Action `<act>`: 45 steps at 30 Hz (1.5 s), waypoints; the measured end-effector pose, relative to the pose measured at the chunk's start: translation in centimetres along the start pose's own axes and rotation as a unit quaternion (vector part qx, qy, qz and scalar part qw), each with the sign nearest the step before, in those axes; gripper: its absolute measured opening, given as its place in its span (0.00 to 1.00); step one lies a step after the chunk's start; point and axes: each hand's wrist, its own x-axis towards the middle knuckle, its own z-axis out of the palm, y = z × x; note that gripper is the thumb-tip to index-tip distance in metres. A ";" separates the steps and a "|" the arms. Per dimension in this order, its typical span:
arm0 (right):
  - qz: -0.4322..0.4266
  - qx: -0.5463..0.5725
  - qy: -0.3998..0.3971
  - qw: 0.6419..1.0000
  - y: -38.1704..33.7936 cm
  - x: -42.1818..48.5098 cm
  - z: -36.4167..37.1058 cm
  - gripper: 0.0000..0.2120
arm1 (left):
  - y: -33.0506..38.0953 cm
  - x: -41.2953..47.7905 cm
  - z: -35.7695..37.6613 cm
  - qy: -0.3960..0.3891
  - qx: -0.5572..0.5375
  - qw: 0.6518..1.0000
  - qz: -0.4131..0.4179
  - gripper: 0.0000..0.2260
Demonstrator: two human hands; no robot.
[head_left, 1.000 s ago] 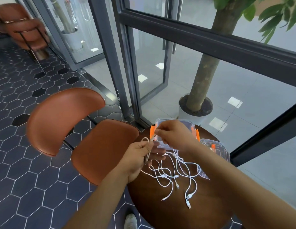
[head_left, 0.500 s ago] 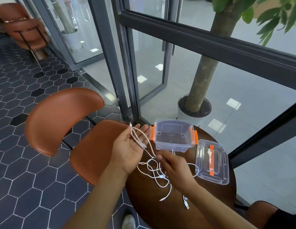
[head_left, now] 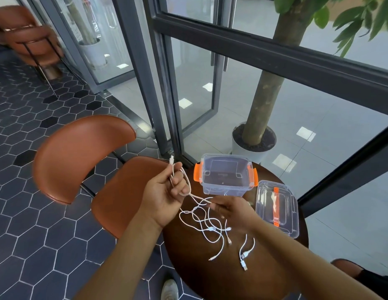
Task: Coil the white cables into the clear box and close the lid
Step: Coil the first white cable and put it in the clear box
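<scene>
Seated at a small round desk, a person winds up one of several white cables. The left hand, raised just off the desk's left edge, has its fingers curled round a few loops of one lead, with a plug poking up above them. The right hand pinches the same lead between thumb and fingertips, near the left. The other cables lie in a loose tangle on the desk below both hands, and two short leads lie a little apart to the right. The clear box stands open and apparently empty at the far edge, orange latches swung out. Its lid lies flat just beside it on the right. The job looks barely begun. The next move calls for drawing the trailing length free without dragging the tangle along, then carrying the coil to the box. A brown chair sits close on the left, and a potted tree stands behind the glass. Nothing blocks the way to the box.
</scene>
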 end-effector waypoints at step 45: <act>0.192 0.504 0.204 0.817 -7.1 -2.8 -0.7 0.15 | -4.2 0.9 1.5 0.000 0.061 0.996 0.062 0.11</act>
